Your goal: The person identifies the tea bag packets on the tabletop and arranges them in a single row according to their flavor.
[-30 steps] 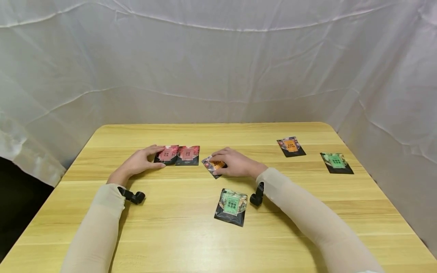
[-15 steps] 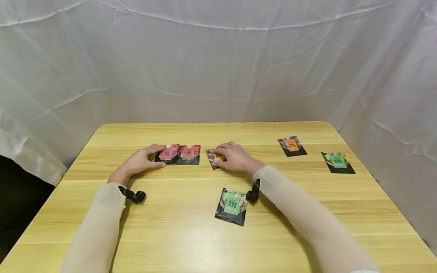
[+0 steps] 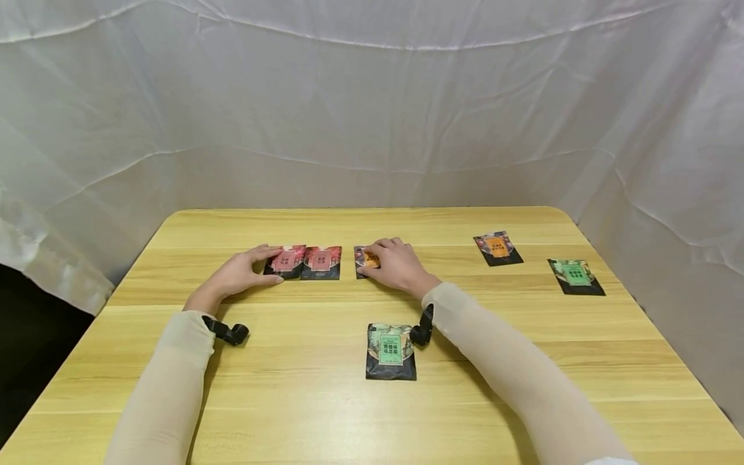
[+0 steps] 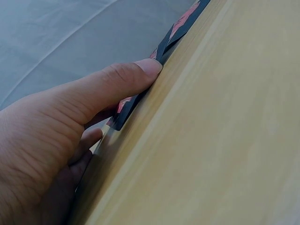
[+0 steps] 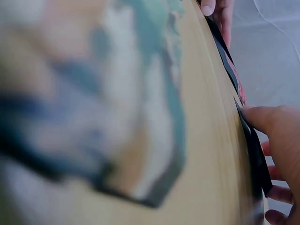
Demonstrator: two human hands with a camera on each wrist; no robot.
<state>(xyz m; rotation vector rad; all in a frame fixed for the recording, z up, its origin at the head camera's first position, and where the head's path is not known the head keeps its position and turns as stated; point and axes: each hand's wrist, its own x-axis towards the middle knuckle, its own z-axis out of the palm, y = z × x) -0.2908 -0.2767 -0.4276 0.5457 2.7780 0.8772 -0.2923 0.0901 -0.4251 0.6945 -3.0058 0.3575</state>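
From the head view I see my left hand [image 3: 241, 274] lying flat on the light wooden worktop [image 3: 325, 400], fingers relaxed and straight, with the fingertips and thumb touching the left edge of a small black foil sachet with a pink label [image 3: 285, 261]. A second pink-labelled sachet [image 3: 321, 262] lies just beside the first one, edge to edge. My right hand [image 3: 395, 263] rests on a black sachet with an orange label [image 3: 365, 259], fingers bent over it and pressing it flat on the worktop, near the pink pair. A black sachet with a green label [image 3: 391, 352] lies nearer to me, beside my right wrist. Another orange-labelled sachet [image 3: 497, 248] and another green-labelled sachet [image 3: 575, 276] lie far to the right, well apart.

In the left wrist view, the thumb [image 4: 117, 84] touches the edge of the pink sachet [image 4: 180, 26].

In the right wrist view, the thumb [image 5: 269, 119] presses on the dark sachet [image 5: 255, 150]; the green one [image 5: 140, 93] is blurred in front.
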